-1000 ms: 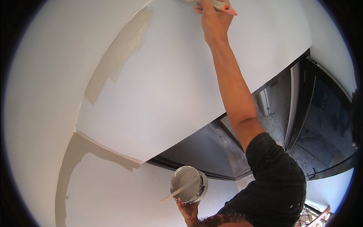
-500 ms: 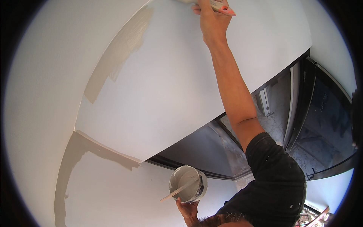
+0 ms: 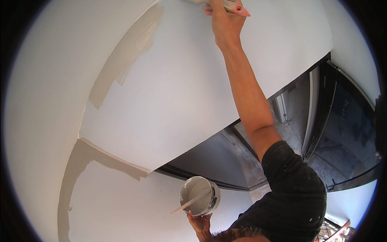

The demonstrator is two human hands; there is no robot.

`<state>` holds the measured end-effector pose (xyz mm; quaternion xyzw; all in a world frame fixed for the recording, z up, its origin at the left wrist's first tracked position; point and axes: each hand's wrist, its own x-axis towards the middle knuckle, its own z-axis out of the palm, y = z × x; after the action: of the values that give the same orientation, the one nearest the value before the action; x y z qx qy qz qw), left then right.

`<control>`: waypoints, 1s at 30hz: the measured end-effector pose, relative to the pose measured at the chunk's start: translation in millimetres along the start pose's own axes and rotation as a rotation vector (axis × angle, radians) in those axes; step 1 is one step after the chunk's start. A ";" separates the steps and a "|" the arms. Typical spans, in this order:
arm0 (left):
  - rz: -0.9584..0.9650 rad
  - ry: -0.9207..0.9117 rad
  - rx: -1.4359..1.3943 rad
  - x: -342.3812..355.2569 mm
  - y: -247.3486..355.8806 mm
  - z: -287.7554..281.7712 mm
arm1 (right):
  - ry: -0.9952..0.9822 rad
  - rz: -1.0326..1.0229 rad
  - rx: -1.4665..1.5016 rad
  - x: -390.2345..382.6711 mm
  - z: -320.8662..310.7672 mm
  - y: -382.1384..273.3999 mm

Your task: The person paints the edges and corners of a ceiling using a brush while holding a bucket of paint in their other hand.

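Note:
High up at the top edge, my right hand (image 3: 226,25) is closed round a paintbrush (image 3: 238,9) with a pale handle and a reddish, holed end. Its bristles lie out of view. Low in the middle, my left hand (image 3: 200,224) grips a small round paint bucket (image 3: 217,197) from beneath. Greyish-beige paint coats its inside, and a wooden stick (image 3: 182,208) leans across the rim. On the white wall (image 3: 173,80) past my right arm runs a beige painted strip (image 3: 127,50), ragged on one side. Another beige band (image 3: 64,197) follows the corner lower left.
A light wall or ceiling surface (image 3: 44,97) curves along the left. Below the white wall's lower edge, at the right, is a dark-framed opening with glass panels (image 3: 346,125). A dusty floor (image 3: 290,137) shows through it.
Almost nothing differs. The right hand with the paintbrush and the left hand with the bucket appear shifted very slightly to the left.

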<state>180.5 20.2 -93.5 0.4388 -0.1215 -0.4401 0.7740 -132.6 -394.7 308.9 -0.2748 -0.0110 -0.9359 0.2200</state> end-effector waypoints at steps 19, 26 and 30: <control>-0.031 0.011 -0.059 -0.6 5.6 3.9 | -0.043 0.031 -0.088 -11.5 2.7 -3.6; -0.037 -0.023 -0.041 7.6 2.3 -12.5 | -0.043 0.006 -0.035 -12.6 5.3 2.6; -0.030 -0.001 -0.055 1.7 5.5 -1.9 | -0.060 0.021 -0.057 -15.4 4.4 0.1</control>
<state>185.8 21.1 -90.6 0.4189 -0.1033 -0.4548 0.7791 -118.8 -387.9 304.6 -0.3090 0.0118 -0.9248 0.2217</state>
